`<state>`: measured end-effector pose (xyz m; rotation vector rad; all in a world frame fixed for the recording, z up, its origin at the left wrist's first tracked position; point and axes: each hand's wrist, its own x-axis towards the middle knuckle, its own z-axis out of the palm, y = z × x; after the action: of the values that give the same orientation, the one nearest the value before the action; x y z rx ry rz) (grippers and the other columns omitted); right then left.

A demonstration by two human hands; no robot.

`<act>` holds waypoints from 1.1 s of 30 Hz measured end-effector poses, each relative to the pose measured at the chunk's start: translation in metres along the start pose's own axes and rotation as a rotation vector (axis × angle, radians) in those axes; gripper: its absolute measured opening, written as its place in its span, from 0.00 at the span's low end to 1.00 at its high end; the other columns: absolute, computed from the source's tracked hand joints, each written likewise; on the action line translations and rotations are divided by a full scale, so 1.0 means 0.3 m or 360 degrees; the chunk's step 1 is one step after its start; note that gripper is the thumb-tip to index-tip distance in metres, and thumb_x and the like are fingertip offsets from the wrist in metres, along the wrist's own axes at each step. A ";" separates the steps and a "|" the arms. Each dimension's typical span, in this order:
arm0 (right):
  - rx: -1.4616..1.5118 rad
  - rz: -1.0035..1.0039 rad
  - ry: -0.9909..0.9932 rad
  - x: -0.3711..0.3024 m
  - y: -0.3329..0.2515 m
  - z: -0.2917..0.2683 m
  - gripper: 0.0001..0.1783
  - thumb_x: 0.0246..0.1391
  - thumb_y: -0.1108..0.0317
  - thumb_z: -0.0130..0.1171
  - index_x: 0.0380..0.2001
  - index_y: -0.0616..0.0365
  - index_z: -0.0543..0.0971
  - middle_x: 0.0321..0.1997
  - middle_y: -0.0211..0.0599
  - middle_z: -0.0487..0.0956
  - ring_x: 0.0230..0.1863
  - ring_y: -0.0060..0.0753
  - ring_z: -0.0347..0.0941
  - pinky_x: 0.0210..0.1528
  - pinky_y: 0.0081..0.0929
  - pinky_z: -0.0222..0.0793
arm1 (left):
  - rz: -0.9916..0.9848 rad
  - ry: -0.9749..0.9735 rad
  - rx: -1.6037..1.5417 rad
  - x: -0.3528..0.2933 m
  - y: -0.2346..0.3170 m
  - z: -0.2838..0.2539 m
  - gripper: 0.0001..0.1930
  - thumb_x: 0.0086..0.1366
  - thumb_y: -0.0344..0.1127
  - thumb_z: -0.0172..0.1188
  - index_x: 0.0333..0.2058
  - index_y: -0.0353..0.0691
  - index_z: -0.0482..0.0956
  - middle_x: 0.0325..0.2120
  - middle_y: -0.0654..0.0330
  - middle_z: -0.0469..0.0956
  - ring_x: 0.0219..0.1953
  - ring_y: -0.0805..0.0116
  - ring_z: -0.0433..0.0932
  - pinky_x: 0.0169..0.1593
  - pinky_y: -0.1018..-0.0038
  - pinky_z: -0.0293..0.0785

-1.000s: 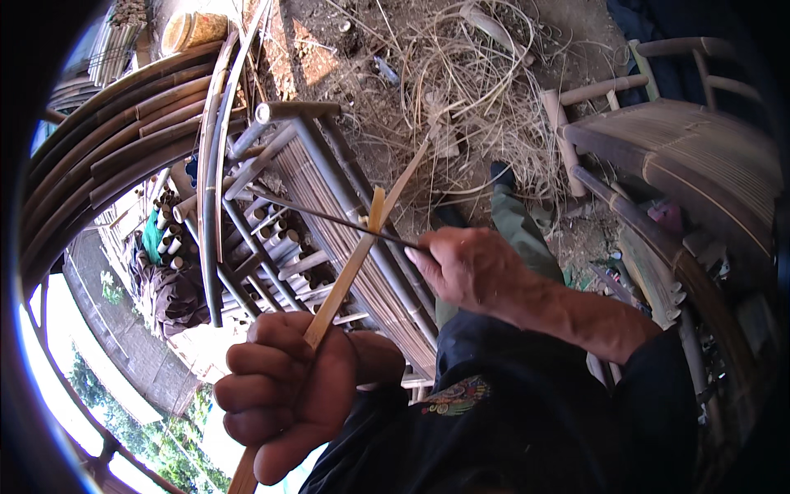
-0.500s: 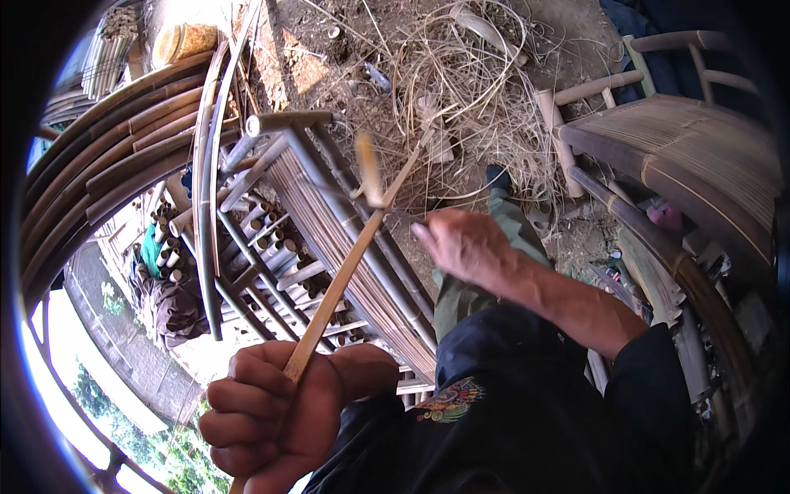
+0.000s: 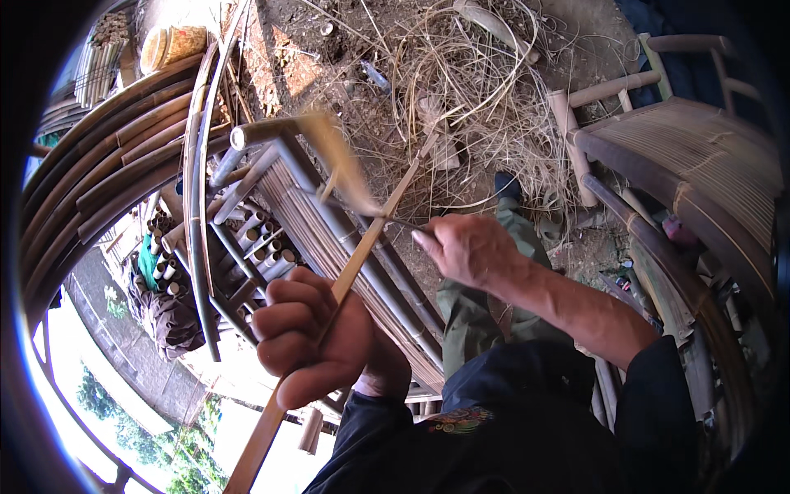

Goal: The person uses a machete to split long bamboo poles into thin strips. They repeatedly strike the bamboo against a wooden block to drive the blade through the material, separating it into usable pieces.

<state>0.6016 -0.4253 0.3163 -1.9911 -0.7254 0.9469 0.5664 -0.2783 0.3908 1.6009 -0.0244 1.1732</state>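
Note:
A long pale bamboo strip (image 3: 359, 259) slants from the lower left up toward the middle. My left hand (image 3: 313, 337) is closed round its lower part, and its bottom end runs on below the fist. In my right hand (image 3: 471, 251) is a knife, its thin dark blade (image 3: 406, 223) laid across the strip. The handle is hidden inside my fingers. From the spot where blade and strip meet, a yellowish shaving (image 3: 341, 169) rises, smeared by motion.
Below the hands stands a bamboo frame with a slatted surface (image 3: 300, 210). A bamboo bench (image 3: 699, 140) is at the right. Tangled shavings (image 3: 469, 82) cover the ground ahead. Curved bamboo poles (image 3: 107, 156) and stacked cut tubes (image 3: 271, 262) lie at the left.
My left hand has moved up and to the right along with the strip, nearer the blade. The blurred shaving is longer. My right hand has barely shifted.

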 end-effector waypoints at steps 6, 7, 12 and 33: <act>0.0165 -0.0379 0.0298 0.036 -0.012 0.006 0.18 0.62 0.57 0.51 0.26 0.59 0.76 0.14 0.42 0.74 0.19 0.43 0.75 0.23 0.38 0.72 | 0.0029 0.0004 -0.0131 0.025 -0.033 0.007 0.27 0.68 0.61 0.41 0.20 0.46 0.56 0.18 0.67 0.54 0.16 0.77 0.50 0.18 0.80 0.44; 0.0041 -0.0175 0.0151 0.049 0.056 0.040 0.18 0.62 0.57 0.51 0.24 0.59 0.75 0.14 0.42 0.73 0.19 0.43 0.75 0.23 0.38 0.72 | -0.0005 -0.0036 -0.0112 0.032 -0.012 0.007 0.25 0.68 0.57 0.45 0.18 0.46 0.56 0.18 0.67 0.55 0.16 0.76 0.50 0.18 0.80 0.45; -0.0024 0.0078 0.0015 0.105 0.194 0.073 0.20 0.62 0.56 0.51 0.21 0.59 0.75 0.16 0.42 0.73 0.17 0.42 0.73 0.21 0.36 0.71 | -0.0050 -0.0040 -0.0200 0.032 -0.025 -0.001 0.29 0.68 0.64 0.38 0.17 0.48 0.56 0.18 0.69 0.53 0.19 0.77 0.51 0.22 0.79 0.47; -0.0069 -0.0335 0.0242 0.175 0.227 0.146 0.16 0.59 0.60 0.56 0.22 0.58 0.74 0.14 0.39 0.70 0.15 0.39 0.71 0.18 0.36 0.68 | 0.0175 0.0518 -0.0847 0.030 -0.050 -0.034 0.17 0.57 0.55 0.55 0.17 0.57 0.63 0.16 0.75 0.60 0.16 0.81 0.59 0.22 0.80 0.54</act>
<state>0.6055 -0.4032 0.2223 -1.9543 -0.8560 0.6538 0.5725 -0.2599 0.3849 0.9440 -0.1993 1.3635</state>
